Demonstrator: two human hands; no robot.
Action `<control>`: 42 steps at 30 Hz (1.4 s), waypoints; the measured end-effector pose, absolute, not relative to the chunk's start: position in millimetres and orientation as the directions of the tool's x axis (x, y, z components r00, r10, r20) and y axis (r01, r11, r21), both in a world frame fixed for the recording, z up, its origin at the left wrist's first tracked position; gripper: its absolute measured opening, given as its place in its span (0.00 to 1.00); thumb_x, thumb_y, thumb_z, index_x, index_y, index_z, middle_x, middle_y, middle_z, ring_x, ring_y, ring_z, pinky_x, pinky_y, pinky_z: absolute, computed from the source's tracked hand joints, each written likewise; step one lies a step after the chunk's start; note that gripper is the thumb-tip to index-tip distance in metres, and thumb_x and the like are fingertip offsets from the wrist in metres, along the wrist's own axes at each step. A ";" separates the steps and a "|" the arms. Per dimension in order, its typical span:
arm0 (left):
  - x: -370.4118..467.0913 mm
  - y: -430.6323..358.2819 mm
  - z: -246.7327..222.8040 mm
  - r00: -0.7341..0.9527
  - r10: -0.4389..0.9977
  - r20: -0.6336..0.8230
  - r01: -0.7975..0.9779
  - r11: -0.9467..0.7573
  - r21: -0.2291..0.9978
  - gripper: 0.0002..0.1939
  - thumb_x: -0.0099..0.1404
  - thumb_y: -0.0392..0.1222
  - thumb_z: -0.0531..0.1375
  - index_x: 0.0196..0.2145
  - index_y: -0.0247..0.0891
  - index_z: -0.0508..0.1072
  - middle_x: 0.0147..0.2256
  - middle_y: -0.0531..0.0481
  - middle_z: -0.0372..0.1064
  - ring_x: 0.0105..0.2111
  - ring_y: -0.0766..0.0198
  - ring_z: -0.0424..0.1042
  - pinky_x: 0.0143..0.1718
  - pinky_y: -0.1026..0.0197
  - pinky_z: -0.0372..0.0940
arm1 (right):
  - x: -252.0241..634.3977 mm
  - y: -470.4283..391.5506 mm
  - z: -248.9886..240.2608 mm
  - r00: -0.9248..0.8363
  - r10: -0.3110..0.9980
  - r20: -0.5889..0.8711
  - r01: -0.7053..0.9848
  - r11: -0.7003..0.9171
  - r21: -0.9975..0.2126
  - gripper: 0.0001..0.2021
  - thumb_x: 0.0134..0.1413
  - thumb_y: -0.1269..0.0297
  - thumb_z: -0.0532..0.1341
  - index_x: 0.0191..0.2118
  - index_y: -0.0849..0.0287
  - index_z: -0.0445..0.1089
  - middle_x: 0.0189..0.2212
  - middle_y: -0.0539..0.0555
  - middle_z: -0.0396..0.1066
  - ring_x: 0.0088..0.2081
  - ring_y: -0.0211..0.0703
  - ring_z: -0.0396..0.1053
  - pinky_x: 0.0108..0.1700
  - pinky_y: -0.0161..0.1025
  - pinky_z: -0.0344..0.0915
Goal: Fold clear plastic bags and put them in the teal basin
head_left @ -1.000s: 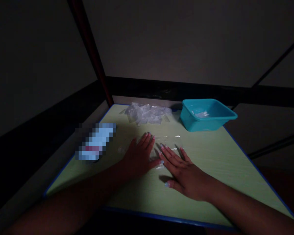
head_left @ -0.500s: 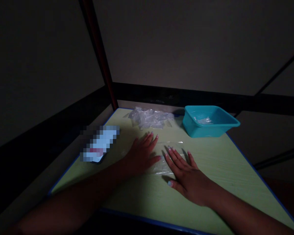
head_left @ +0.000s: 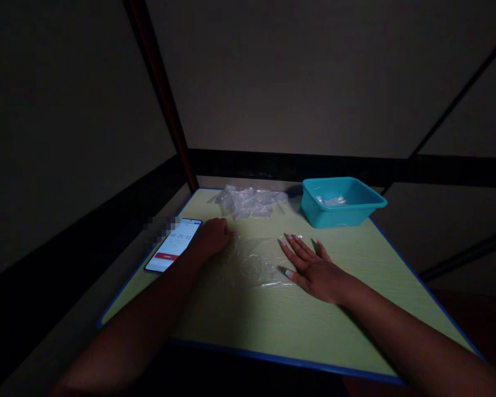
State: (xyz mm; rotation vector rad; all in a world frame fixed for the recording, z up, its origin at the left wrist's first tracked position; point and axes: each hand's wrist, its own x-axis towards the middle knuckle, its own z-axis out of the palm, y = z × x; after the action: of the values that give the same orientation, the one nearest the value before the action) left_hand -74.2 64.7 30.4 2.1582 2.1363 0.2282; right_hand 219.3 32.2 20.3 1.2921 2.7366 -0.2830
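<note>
Plastic sheet [head_left: 252, 263], clear, one: lying flat, middle of tabletop [head_left: 231, 325]. Right hand [head_left: 316, 271]: splayed over the sheet's right end. Left hand [head_left: 215, 234]: curled near its left end; grip, I cannot tell. Step, I judge: smoothing; next move calls for right-hand anchoring.

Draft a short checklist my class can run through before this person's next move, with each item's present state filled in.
1. Clear plastic piece spread out on the table: ok, slightly wrinkled.
2. Right hand open at its right end: ok, fingers spread.
3. Left hand gripping its left end: cannot tell; fingers curled, tips hidden.
4. Phone fully uncovered: not ok; the left forearm overlaps its edge in view.
5. Teal tub upright and apart from both hands: ok.
6. Plastic pile apart from the spread piece: ok, near the far edge.
</note>
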 end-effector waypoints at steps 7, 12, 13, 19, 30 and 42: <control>-76.9 66.5 29.6 -0.079 0.995 0.056 0.991 0.072 0.114 0.10 0.62 0.46 0.55 0.32 0.37 0.72 0.35 0.41 0.72 0.39 0.51 0.72 0.36 0.56 0.63 | 221.0 15.6 17.5 -0.601 0.796 -0.072 0.798 0.592 -0.110 0.38 0.61 0.39 0.42 0.69 0.58 0.40 0.67 0.67 0.37 0.67 0.64 0.33 0.60 0.72 0.27; -73.5 66.8 30.6 -0.119 0.983 0.140 0.982 0.096 0.161 0.10 0.66 0.44 0.52 0.37 0.37 0.69 0.35 0.42 0.71 0.37 0.54 0.71 0.36 0.57 0.63 | 219.1 19.2 23.8 -0.530 0.846 0.053 0.845 0.532 -0.052 0.37 0.61 0.41 0.43 0.68 0.58 0.42 0.67 0.66 0.35 0.67 0.64 0.32 0.60 0.70 0.22; -72.3 66.9 30.9 -0.107 0.981 0.164 0.981 0.078 0.175 0.10 0.66 0.43 0.51 0.37 0.37 0.68 0.36 0.43 0.70 0.38 0.55 0.70 0.38 0.57 0.63 | 218.4 22.6 24.6 -0.530 0.846 0.055 0.844 0.533 -0.057 0.36 0.62 0.42 0.43 0.69 0.57 0.41 0.68 0.64 0.33 0.67 0.61 0.32 0.60 0.69 0.23; -64.1 63.6 27.9 0.147 0.933 0.329 0.952 -0.223 0.209 0.15 0.64 0.46 0.56 0.45 0.37 0.68 0.50 0.42 0.65 0.54 0.53 0.60 0.55 0.51 0.56 | 216.6 39.6 19.2 -0.581 0.810 -0.075 0.811 0.570 -0.129 0.32 0.65 0.47 0.41 0.69 0.55 0.36 0.68 0.59 0.29 0.68 0.51 0.31 0.61 0.68 0.29; -83.0 67.9 18.2 0.221 0.932 0.289 0.899 -0.309 0.309 0.04 0.56 0.40 0.62 0.32 0.40 0.73 0.47 0.46 0.69 0.53 0.53 0.61 0.57 0.50 0.54 | 216.2 36.7 18.3 -0.605 0.792 -0.079 0.792 0.589 -0.164 0.31 0.66 0.48 0.41 0.69 0.52 0.35 0.68 0.57 0.27 0.68 0.51 0.31 0.61 0.68 0.27; -93.0 64.6 26.7 0.312 0.913 0.265 0.830 -0.397 0.391 0.08 0.53 0.44 0.64 0.31 0.41 0.74 0.45 0.44 0.70 0.50 0.49 0.63 0.53 0.49 0.57 | 214.6 32.6 15.7 -0.682 0.729 -0.064 0.724 0.658 -0.208 0.30 0.66 0.50 0.43 0.69 0.52 0.37 0.68 0.58 0.30 0.68 0.54 0.33 0.59 0.71 0.25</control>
State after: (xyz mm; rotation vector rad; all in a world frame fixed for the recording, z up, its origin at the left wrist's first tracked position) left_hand -93.0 64.6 26.7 2.3911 1.6090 0.6707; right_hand 214.6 32.6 15.7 1.2629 2.8829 -0.3448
